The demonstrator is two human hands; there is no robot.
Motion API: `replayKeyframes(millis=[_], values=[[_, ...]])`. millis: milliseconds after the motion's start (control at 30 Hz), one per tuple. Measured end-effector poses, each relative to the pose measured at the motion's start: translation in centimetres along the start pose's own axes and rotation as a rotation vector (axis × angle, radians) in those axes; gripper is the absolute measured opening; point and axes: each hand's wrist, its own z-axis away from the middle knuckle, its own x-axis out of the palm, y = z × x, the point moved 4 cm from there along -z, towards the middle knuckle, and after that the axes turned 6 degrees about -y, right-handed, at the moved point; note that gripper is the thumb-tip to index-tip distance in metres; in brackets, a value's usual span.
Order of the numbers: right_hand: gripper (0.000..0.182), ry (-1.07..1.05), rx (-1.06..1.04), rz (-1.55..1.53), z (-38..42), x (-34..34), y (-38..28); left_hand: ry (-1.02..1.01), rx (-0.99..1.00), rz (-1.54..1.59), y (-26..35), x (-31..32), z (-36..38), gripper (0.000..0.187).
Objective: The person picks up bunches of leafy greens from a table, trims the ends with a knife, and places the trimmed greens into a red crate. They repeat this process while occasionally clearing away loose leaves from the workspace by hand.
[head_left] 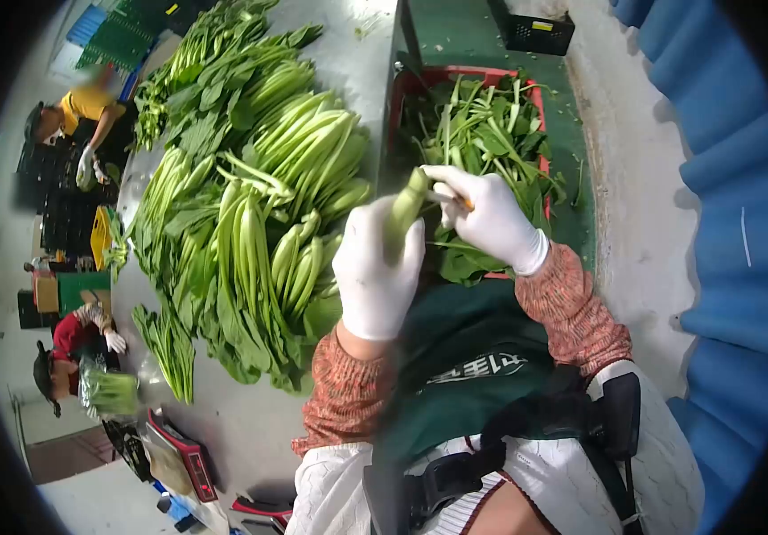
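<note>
My left hand (373,272), in a white glove, is closed around a thick pale-green vegetable stalk (408,209), its cut end pointing up and away from me. Close beside that end is my gloved right hand (492,221), its fingers pinched around a small knife (465,204). A bit of orange handle shows between the fingers; most of the knife is hidden. Bunches of leafy green vegetables (250,236) lie heaped on the metal table to the left of my hands. Beyond my right hand, a red crate (544,134) holds loose leaves and stalks.
The metal table (348,45) runs along my left. A black crate (537,34) sits on the floor ahead. Across the table are a person in yellow (90,105) and another in red (72,334) beside bagged greens (109,392). Red scales (189,459) stand near the lower left.
</note>
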Motion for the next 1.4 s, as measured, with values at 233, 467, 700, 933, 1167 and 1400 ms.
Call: replayKeyframes(millis=[233,467,700,933,1167,1400], values=[[0.026,0.16,0.279,-0.186,1.1,-4.1,7.8,0.076,-0.183,0.594,-0.3,-0.5,-2.6,0.028],[0.026,0.001,0.321,-0.219,0.3,-1.1,5.6,0.346,-0.165,0.128,-0.6,-8.9,-0.7,0.015],[0.025,-0.041,0.325,-0.189,0.8,0.9,5.3,0.051,-0.274,-0.872,-13.5,-11.3,0.8,0.032],[0.026,-0.033,0.25,-0.146,1.7,1.7,5.4,0.09,-0.274,-0.865,-16.8,-10.1,2.7,0.03],[0.025,-0.159,0.043,-0.146,0.3,4.6,-0.8,0.075,-0.321,-0.781,-16.8,-8.8,4.1,0.03],[0.024,-0.192,0.029,-0.094,0.3,5.7,-0.7,-0.057,-0.333,-0.795,-16.8,-8.0,3.1,0.042]])
